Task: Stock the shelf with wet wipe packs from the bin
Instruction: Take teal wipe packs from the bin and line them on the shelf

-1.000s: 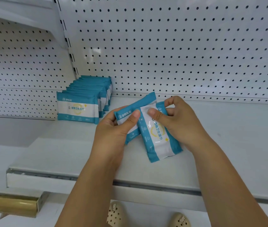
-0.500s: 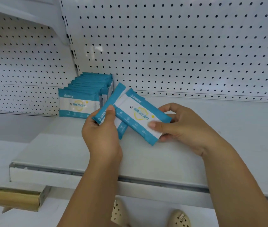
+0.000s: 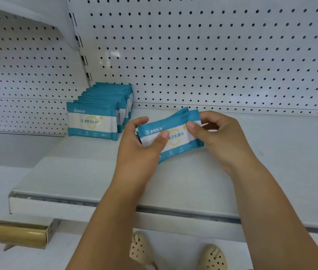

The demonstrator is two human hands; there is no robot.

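Wet wipe packs (image 3: 175,138): soft film pouches, probably light, squashy and a bit slick, so I judge the short ends the best hold. Printed face toward me, long axis left-right, right end tilted up. Held over the shelf (image 3: 193,182), just right of the stocked row (image 3: 95,117). Left hand (image 3: 136,152) pinches the left end, right hand (image 3: 218,137) the right end.

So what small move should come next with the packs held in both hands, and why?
Probably lower the held packs and stand them on the shelf, just right of the row of packs. The left hand and right hand both pinch them, one pack behind the other, print facing forward like the standing row, and bare shelf lies beside that row.
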